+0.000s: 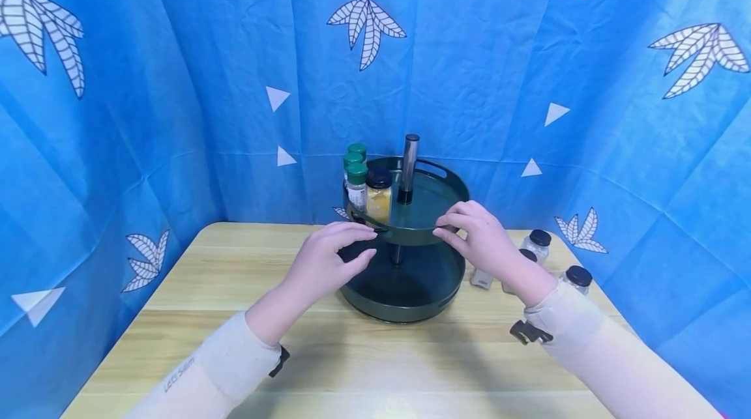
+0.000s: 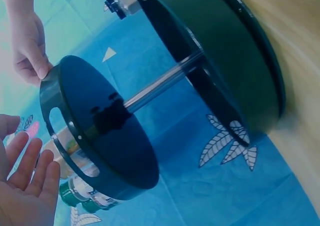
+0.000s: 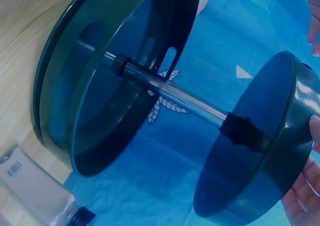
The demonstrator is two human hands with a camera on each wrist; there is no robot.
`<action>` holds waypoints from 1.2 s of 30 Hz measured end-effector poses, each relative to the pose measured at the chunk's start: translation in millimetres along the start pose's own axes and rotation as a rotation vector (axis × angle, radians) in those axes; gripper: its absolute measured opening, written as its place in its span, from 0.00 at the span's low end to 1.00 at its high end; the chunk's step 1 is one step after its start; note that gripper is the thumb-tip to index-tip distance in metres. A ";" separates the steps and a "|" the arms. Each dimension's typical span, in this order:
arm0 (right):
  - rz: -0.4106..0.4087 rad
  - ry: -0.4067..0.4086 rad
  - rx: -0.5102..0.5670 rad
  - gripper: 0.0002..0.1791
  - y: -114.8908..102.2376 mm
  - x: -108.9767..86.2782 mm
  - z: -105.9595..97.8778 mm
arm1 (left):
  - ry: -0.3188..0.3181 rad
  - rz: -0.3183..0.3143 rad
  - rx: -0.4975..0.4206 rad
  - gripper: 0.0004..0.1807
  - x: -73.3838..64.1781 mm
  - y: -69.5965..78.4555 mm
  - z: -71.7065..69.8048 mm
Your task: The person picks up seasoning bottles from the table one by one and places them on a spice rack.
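Observation:
A dark green two-tier turntable rack (image 1: 431, 201) stands on the table, its round upper tray held over the lower tray (image 1: 405, 305) by a metal post (image 1: 411, 161). My right hand (image 1: 478, 233) pinches the upper tray's front right rim, thumb on the outer wall (image 3: 280, 151). At the front left rim is my left hand (image 1: 323, 259), fingers loosely extended and thumb apart; the left wrist view shows its palm beside the tray's handle slot. Several green-capped bottles (image 1: 356, 192) and a black-capped jar with yellow contents (image 1: 379, 204) stand on the upper tray's left side.
To the right of the rack, several black-lidded clear jars are on the table, one upright at the back (image 1: 536, 246), one farther right (image 1: 577, 277); another jar (image 3: 37, 186) lies on its side near the rack. Blue patterned cloth (image 1: 469, 80) hangs around the wooden table (image 1: 235, 275).

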State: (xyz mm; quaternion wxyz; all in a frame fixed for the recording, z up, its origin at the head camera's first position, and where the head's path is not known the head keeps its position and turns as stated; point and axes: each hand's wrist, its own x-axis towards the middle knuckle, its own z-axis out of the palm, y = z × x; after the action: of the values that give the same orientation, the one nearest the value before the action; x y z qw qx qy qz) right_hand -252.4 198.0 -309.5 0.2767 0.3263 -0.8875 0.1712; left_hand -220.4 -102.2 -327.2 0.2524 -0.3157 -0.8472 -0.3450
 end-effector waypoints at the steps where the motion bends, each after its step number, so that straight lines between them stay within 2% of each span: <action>1: 0.001 -0.001 0.001 0.09 0.2 -0.1 0.2 | -0.006 -0.001 -0.002 0.16 -1.5 -1.1 0.6; 8: 0.007 -0.001 0.002 0.10 1.1 0.3 0.8 | -0.060 0.000 0.023 0.15 -11.4 -10.9 5.8; 15: 0.007 0.002 0.008 0.09 1.2 0.7 0.5 | -0.113 0.034 0.085 0.13 -21.7 -27.9 18.6; 24: 0.003 0.010 0.008 0.10 2.1 0.2 1.7 | -0.219 -0.027 0.123 0.11 -35.1 -42.6 34.5; 31: 0.002 0.009 0.004 0.10 2.3 0.6 2.1 | -0.229 -0.008 0.131 0.10 -43.7 -55.7 46.4; 36: 0.007 0.008 0.003 0.10 1.9 0.3 1.5 | -0.260 -0.012 0.121 0.09 -47.9 -65.2 52.4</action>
State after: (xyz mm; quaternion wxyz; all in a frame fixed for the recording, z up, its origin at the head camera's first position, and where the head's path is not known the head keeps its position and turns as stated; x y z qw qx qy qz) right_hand -254.4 198.5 -310.8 0.2793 0.3229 -0.8873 0.1747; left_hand -245.3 -117.2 -419.0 0.1569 -0.3368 -0.8938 -0.2511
